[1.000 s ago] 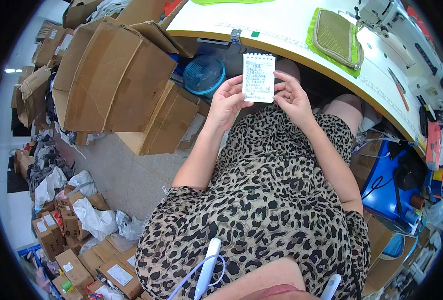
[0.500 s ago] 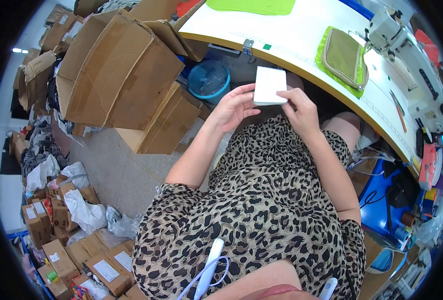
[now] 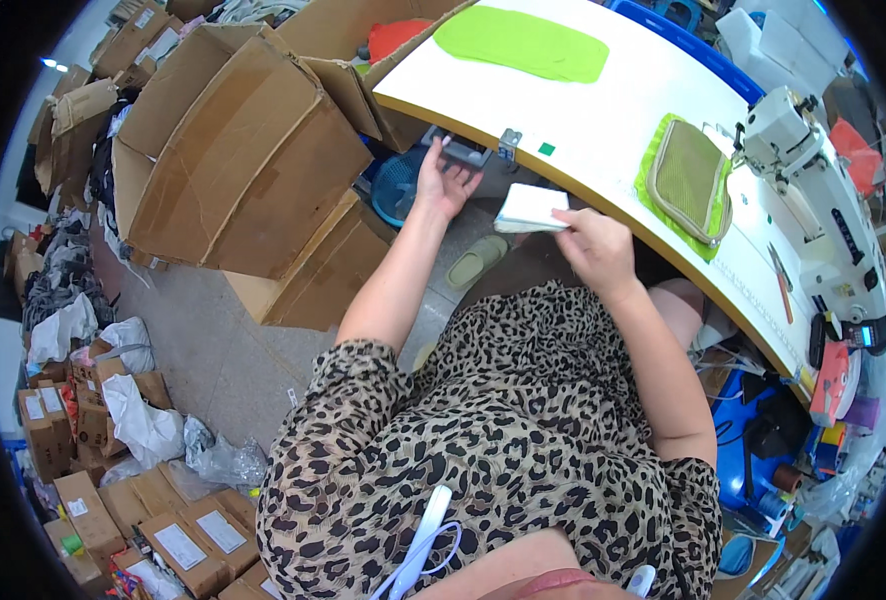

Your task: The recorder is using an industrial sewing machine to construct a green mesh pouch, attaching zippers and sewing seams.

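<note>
My right hand (image 3: 598, 250) pinches a small white notepad (image 3: 529, 205) by its near right corner, holding it flat just outside the table's front edge. My left hand (image 3: 446, 183) is empty, palm up with fingers apart, near a grey drawer or tray (image 3: 468, 152) under the white table (image 3: 663, 80). Whether its fingertips touch that drawer I cannot tell. On the tabletop lie a bright green fabric piece (image 3: 518, 42), an olive zipped pouch (image 3: 686, 180) on green cloth and orange-handled scissors (image 3: 782, 285).
A white sewing machine (image 3: 813, 200) stands at the right. Large cardboard boxes (image 3: 223, 160) are at the left, with parcels and bags (image 3: 143, 420) on the floor below. A blue basket (image 3: 391, 185) and a pale green slipper (image 3: 476, 262) are under the table.
My left hand has let go of the notepad and moved up and left toward the table edge. The notepad has tilted flat and moved down in my right hand. The view shows more tabletop.
</note>
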Demonstrator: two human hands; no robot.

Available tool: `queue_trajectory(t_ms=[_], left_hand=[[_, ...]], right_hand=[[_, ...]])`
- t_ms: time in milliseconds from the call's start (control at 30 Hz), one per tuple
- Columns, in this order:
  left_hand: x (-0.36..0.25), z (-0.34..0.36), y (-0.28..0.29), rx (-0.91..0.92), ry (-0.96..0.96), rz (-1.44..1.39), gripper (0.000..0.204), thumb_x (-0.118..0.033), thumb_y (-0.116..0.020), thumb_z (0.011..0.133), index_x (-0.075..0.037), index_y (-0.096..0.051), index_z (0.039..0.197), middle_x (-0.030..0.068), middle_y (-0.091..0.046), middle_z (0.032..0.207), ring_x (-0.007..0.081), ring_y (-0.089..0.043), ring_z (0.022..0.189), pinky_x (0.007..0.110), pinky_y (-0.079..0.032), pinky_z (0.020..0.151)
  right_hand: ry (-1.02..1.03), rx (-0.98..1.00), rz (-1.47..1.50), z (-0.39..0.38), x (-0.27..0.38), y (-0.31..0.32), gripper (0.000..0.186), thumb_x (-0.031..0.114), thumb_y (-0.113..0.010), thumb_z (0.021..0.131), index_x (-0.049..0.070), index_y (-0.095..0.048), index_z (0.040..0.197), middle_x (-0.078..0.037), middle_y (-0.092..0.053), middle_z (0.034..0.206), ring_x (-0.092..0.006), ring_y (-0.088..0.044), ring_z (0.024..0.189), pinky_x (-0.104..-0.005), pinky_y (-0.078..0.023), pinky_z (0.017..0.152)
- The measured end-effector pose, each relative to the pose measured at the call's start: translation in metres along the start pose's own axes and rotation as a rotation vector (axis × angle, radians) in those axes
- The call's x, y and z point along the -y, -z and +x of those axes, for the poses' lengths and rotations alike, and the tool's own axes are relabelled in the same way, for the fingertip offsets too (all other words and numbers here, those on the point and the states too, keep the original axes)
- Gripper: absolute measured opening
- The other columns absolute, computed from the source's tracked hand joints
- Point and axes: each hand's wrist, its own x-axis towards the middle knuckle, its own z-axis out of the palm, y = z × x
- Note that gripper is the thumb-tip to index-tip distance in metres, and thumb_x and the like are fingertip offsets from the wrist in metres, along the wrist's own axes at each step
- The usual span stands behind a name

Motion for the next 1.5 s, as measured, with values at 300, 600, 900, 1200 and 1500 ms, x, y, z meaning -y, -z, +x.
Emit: queue_trajectory(t_ms=[300,600,900,1200,1500], left_hand=[[-0.015,-0.05,0.025,-0.005,0.07,-0.129,0.077,-0.066,-0.048,0.092,-0.004,-0.048,0.137,0.0178,-0.056,0.134,0.031,-0.056,0.118,0.048,-0.042,0.106],[-0.012,-0.039,0.026,-0.066,-0.036,-0.021,0.059,-0.054,-0.057,0.095,-0.004,-0.051,0.126,0.0175,-0.054,0.13,0.0346,-0.052,0.125,0.055,-0.041,0.107],[-0.013,-0.002,0.009,-0.062,0.046,0.022,0.061,-0.054,-0.052,0.097,-0.008,-0.041,0.136,0.0169,-0.048,0.135,0.0359,-0.047,0.129,0.059,-0.033,0.111],[-0.01,0.026,-0.033,-0.002,0.001,0.145,0.11,-0.084,-0.031,0.086,-0.008,0.004,0.157,0.0153,0.004,0.165,0.0331,0.006,0.151,0.06,0.001,0.118],[-0.007,-0.227,-0.211,0.943,0.013,0.037,0.09,-0.067,-0.027,0.098,0.001,-0.011,0.155,0.0272,-0.013,0.16,0.0389,-0.018,0.149,0.053,-0.022,0.119]], right_hand=[[0.031,0.179,-0.15,0.055,-0.001,-0.095,0.034,0.025,-0.073,0.079,0.012,-0.066,0.11,-0.007,-0.066,0.071,-0.0236,-0.066,0.06,-0.035,-0.051,0.054],[0.012,0.528,0.106,0.009,0.023,-0.084,0.025,0.022,-0.068,0.084,0.011,-0.07,0.106,-0.01,-0.071,0.09,-0.0281,-0.069,0.082,-0.04,-0.056,0.073],[-0.149,0.659,0.156,-0.026,0.012,-0.01,0.026,0.018,-0.068,0.084,0.009,-0.07,0.108,-0.01,-0.07,0.091,-0.0277,-0.068,0.085,-0.0387,-0.055,0.076],[-0.314,0.402,0.295,-0.016,0.033,0.12,0.024,0.002,-0.063,0.089,0.001,-0.068,0.112,-0.012,-0.07,0.097,-0.0225,-0.068,0.086,-0.0308,-0.053,0.079],[-0.763,-0.219,0.187,-0.094,-0.088,0.226,0.025,0.011,-0.056,0.1,-0.001,-0.066,0.119,-0.011,-0.07,0.106,-0.0133,-0.066,0.093,-0.0273,-0.054,0.085]])
